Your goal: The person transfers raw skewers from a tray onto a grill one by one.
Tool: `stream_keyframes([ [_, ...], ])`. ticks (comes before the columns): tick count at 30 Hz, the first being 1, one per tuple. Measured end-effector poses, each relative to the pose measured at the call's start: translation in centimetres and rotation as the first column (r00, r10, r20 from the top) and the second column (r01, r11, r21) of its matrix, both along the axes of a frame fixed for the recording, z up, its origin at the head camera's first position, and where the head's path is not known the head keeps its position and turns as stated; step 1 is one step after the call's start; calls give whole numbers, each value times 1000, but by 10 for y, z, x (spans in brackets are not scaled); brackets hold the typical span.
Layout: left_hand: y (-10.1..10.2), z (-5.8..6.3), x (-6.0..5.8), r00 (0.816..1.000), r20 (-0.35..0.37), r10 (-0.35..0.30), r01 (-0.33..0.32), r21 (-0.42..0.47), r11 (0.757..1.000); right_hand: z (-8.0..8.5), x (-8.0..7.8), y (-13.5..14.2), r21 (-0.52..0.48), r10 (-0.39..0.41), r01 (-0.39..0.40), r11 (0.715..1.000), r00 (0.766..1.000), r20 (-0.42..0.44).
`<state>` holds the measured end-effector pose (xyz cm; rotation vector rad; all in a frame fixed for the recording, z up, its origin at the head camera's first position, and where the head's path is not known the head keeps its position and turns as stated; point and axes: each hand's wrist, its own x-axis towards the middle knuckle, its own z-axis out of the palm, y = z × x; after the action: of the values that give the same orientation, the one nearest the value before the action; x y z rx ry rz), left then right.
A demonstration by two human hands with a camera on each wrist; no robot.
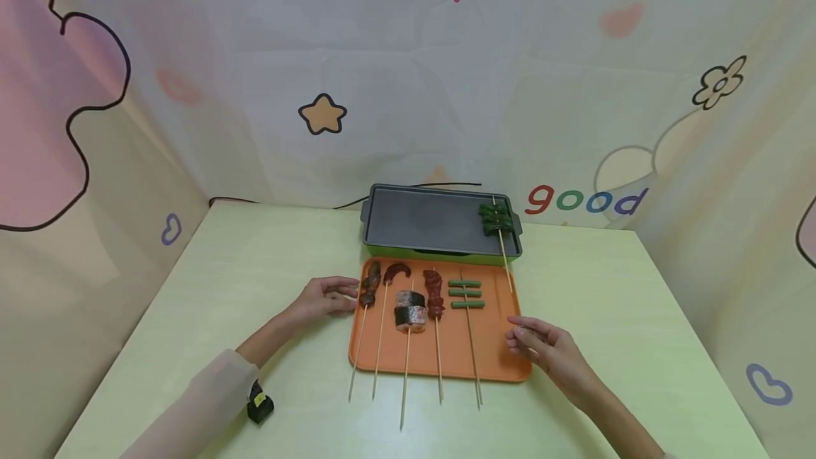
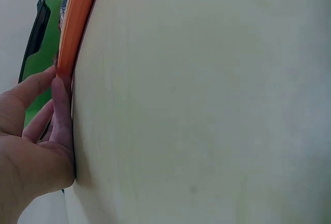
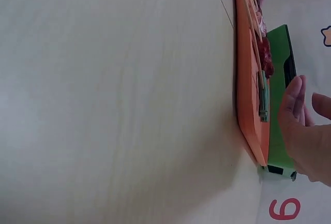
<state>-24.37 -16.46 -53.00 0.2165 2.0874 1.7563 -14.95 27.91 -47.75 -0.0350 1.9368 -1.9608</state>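
Observation:
An orange tray (image 1: 395,360) lies on the table with several skewers on it: dark brown chunks (image 1: 370,282), a curled reddish-brown piece (image 1: 397,271), white-and-black rolls (image 1: 410,310), red meat (image 1: 434,295) and green sticks (image 1: 466,294). My left hand (image 1: 326,297) is at the tray's left edge; in the left wrist view its fingertips (image 2: 61,84) pinch the rim. Over the right edge hovers my right hand (image 1: 542,347), fingers loosely bent and nothing held. The right wrist view shows that hand (image 3: 305,131) apart from the tray.
Behind the tray stands a green grill with a dark grey plate (image 1: 427,218). A leafy green skewer (image 1: 496,219) lies on its right side, its stick reaching over the tray. A small black device (image 1: 260,408) hangs by the left wrist. Patterned curtains (image 1: 408,91) enclose the table.

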Motion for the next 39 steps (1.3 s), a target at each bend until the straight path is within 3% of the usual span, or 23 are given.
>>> stream_keyframes([
  [7,-3,-4,-2,999,-37,-24,23,-28,999,-6,21,-1,0,225,-225,974,971,77],
  [13,-4,-5,0,997,-59,-49,47,-29,998,-13,33,-3,-20,283,-283,959,953,111],
  [20,-7,-4,4,994,-66,-87,87,-11,996,-23,42,-7,-107,369,-359,927,925,89],
  [28,-9,-2,3,992,-70,-101,100,-14,995,-29,46,-12,-117,399,-387,915,911,104],
  [39,-7,-4,1,993,-68,-95,94,-20,995,-32,47,-20,-88,368,-359,929,920,133],
])
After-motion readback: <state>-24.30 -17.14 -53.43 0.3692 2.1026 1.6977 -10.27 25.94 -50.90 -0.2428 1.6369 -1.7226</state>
